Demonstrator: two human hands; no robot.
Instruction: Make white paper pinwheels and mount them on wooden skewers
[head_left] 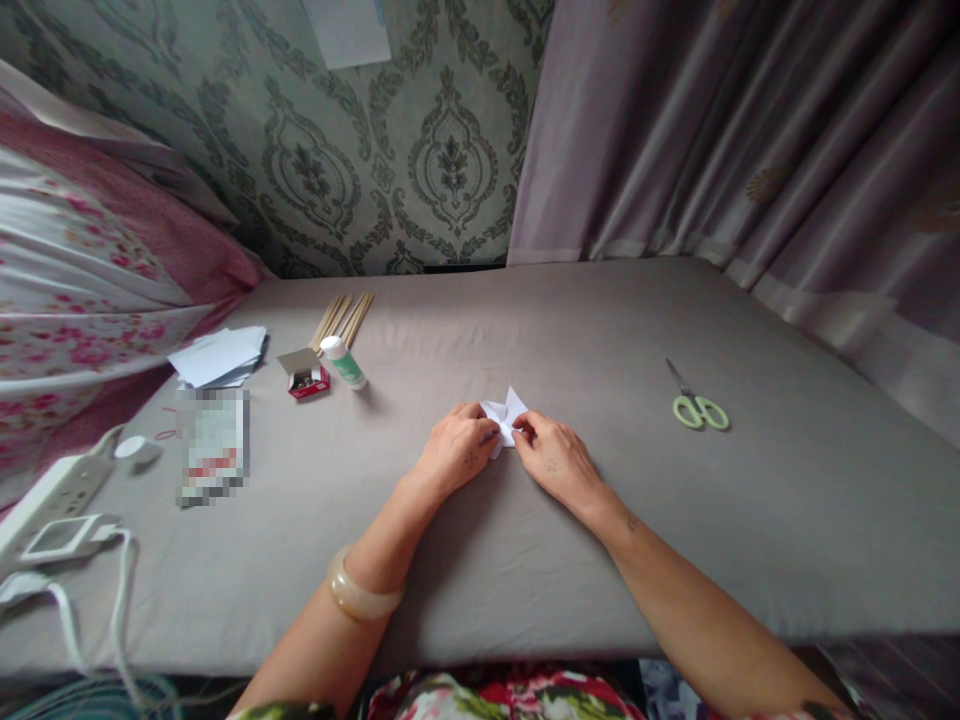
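Observation:
Between my hands, at the middle of the cloth-covered table, is a small white paper pinwheel (513, 408) with pointed blades. My left hand (459, 440) pinches its left side, fingers curled in. On the opposite side my right hand (556, 458) grips the paper with thumb and fingertips. Parts of the pinwheel are hidden behind my fingers. Both hands rest low, close to the cloth.
Green-handled scissors (699, 408) lie to the right. On the left are a glue stick (345, 364), an open small red box (307, 382), wooden sticks (341, 318), white paper sheets (219, 356), a pixelated packet (214, 445) and a power strip (61, 498) with white cables.

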